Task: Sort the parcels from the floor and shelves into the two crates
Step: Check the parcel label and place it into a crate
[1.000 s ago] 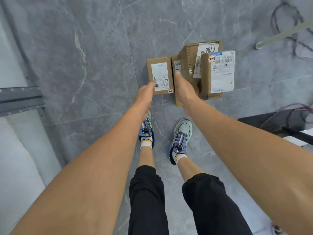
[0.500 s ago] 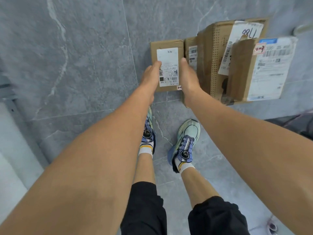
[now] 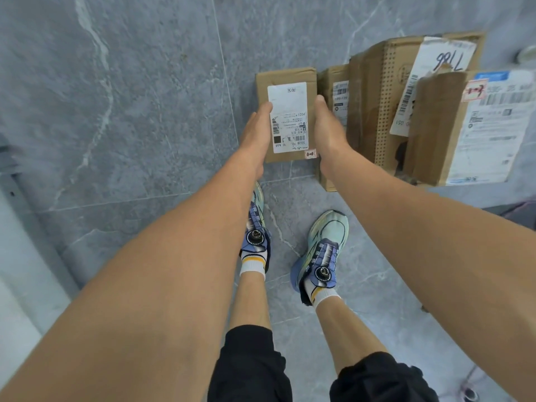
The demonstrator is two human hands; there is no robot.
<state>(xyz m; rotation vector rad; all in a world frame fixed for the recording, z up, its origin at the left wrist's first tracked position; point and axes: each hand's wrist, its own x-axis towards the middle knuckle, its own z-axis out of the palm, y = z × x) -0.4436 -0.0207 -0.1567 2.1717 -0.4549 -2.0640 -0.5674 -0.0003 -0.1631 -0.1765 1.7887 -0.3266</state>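
Observation:
A small flat cardboard parcel (image 3: 285, 82) with a white shipping label lies on the grey floor ahead of my feet. My left hand (image 3: 256, 132) presses against its left side and my right hand (image 3: 327, 132) against its right side, so both hands clasp it. Right beside it stand more cardboard parcels: a narrow box (image 3: 336, 91), a tall perforated box (image 3: 383, 105) with a handwritten label, and a box (image 3: 470, 126) with a large white label. No crate is in view.
Grey marble-look floor tiles (image 3: 130, 111) spread to the left and front. My two feet in blue-green shoes (image 3: 322, 250) stand just behind the parcels. A grey metal frame (image 3: 11, 175) and white surface show at the left edge.
I have bent lower, so the parcels look bigger. My hands went from just touching the small parcel's near end to clasping its left and right sides.

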